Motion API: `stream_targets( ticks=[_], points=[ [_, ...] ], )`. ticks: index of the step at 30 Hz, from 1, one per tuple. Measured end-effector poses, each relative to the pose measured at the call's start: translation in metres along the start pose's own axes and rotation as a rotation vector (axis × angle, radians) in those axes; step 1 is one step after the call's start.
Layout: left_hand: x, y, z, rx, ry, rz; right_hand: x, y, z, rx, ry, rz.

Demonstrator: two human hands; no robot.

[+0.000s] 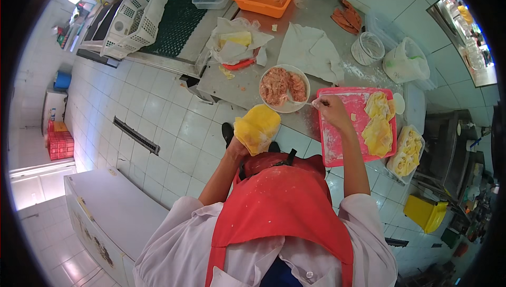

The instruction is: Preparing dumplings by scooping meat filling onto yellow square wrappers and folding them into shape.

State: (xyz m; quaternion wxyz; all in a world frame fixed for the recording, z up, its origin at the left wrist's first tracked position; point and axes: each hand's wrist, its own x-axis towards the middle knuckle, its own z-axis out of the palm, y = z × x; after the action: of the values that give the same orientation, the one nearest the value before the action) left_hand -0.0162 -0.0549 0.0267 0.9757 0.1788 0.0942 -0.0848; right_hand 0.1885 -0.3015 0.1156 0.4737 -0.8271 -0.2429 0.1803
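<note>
My left hand (237,147) holds a stack of yellow dough wrappers (257,129) just off the table's near edge. In my right hand (328,107) is the handle of a small utensil (300,102), its far end in the pinkish minced filling (274,85). The filling sits in a white round bowl (284,110) on the metal table. Under my right forearm lies a pink tray (336,144) dusted with flour, with several folded yellow dumplings (377,135) along its right side. A clear container (395,168) of more yellow dumplings stands to the right of the tray.
On the metal table (225,89), a paper-wrapped yellow block (236,38) and a white cloth (308,50) lie behind the bowl. Farther back are an orange tub (263,4) and a clear plastic box (214,2). White buckets (405,63) stand at right, a perforated white crate (148,30) at left.
</note>
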Motion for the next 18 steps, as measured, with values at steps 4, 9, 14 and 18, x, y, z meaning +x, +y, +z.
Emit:
stream_targets(
  ticks=[4,9,14,18],
  points=[
    [0.001,0.007,-0.007,0.106,-0.093,0.021,0.001,-0.010,-0.007,-0.047,-0.022,0.089],
    [-0.004,0.006,0.004,-0.043,-0.040,-0.008,0.003,-0.016,-0.009,-0.099,0.002,0.156],
    [-0.006,0.007,0.000,-0.098,-0.026,-0.008,0.005,-0.012,-0.004,-0.195,0.057,0.101],
    [-0.006,0.009,0.006,-0.036,-0.050,0.025,0.002,-0.007,-0.006,-0.172,0.054,0.149]
  ],
)
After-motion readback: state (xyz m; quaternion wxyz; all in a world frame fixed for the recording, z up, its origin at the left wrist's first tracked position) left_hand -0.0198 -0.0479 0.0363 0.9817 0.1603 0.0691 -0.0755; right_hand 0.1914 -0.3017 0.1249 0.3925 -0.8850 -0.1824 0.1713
